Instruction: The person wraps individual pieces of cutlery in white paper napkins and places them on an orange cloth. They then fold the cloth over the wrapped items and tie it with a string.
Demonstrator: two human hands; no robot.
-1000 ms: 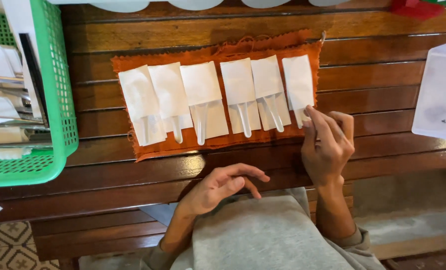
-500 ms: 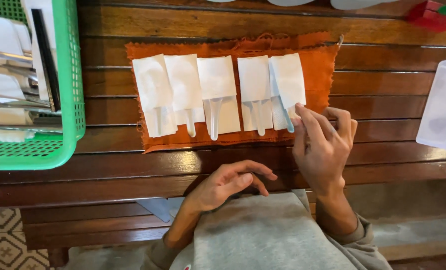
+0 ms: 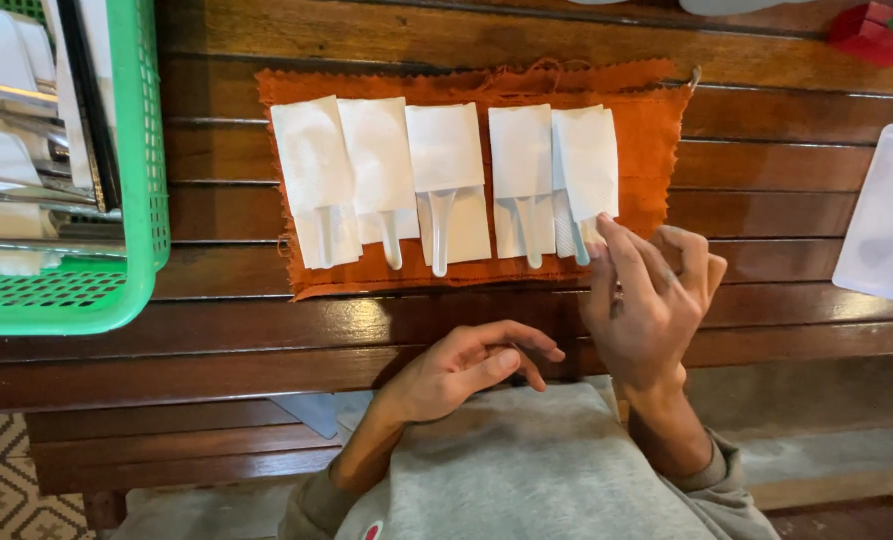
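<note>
While the left hand (image 3: 466, 365) rests empty, the right hand (image 3: 651, 300) pinches the rightmost napkin-wrapped spoon (image 3: 584, 175).

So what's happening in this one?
A person sits at a wooden slatted table with an orange cloth spread on it. White napkin-wrapped plastic utensils lie in a row on the cloth, handles poking out toward the person. The right hand is at the rightmost bundle, fingers at its lower end. The left hand rests loosely curled and empty near the table edge. A green plastic basket holding metal cutlery and napkins sits to the left.
</note>
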